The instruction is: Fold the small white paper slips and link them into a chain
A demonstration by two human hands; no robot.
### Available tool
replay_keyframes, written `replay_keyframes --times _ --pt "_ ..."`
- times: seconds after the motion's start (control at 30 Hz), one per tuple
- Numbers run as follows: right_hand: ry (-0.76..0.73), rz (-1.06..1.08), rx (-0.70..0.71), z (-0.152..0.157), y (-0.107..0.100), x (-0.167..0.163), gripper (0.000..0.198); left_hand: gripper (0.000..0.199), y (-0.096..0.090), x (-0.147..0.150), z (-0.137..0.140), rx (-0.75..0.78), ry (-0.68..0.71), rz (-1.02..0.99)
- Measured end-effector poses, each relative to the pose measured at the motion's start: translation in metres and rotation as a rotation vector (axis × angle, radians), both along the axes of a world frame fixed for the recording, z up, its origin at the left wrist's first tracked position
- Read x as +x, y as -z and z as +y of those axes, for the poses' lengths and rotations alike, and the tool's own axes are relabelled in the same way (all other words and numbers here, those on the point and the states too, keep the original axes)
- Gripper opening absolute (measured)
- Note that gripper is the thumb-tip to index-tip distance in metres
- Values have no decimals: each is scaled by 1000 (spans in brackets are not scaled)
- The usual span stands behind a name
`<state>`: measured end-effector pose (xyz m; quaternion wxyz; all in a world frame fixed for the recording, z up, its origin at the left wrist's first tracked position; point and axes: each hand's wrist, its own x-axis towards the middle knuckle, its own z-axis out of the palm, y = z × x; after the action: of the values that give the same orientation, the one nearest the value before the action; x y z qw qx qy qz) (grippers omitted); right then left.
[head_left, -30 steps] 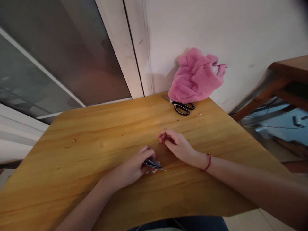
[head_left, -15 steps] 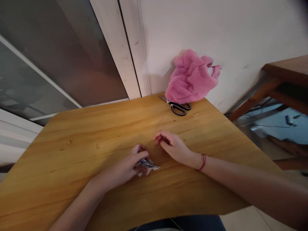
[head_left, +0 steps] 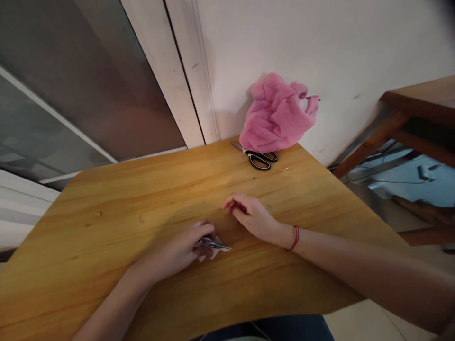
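One sm. dark-and-white bundle [head_left: 214, 244] pinched in L hand [head_left: 188, 241], on near side of scissors [head_left: 253, 154] and off to their L; material unclear, can't tell. R hand [head_left: 254, 215] also on near side of scissors, closer to them than L hand, loosely curled; can't tell if holding anything. Red band [head_left: 295, 238] at R wrist [head_left: 282, 234], near side of scissors, bit to R. Pink plush cloth [head_left: 279, 116] just behind scissors, seemingly touching. White scraps [head_left: 284, 169] on desk [head_left: 124, 246] just R of scissors; tiny yellowish bit [head_left: 98, 214] well L.
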<state>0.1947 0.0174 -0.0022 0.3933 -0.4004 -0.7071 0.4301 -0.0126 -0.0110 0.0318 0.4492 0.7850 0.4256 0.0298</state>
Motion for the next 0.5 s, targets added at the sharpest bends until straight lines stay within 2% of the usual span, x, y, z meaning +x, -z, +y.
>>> replay_keyframes --times 0.13,0.33,0.5 --pt "12 -11 1 0 -1 0 26 18 0 1 0 17 -33 -57" --pt "-5 -25 -7 0 -1 0 26 15 -4 -2 3 75 -33 71" --pt "-8 -27 -30 0 -1 0 26 12 -3 -5 5 112 -3 83"
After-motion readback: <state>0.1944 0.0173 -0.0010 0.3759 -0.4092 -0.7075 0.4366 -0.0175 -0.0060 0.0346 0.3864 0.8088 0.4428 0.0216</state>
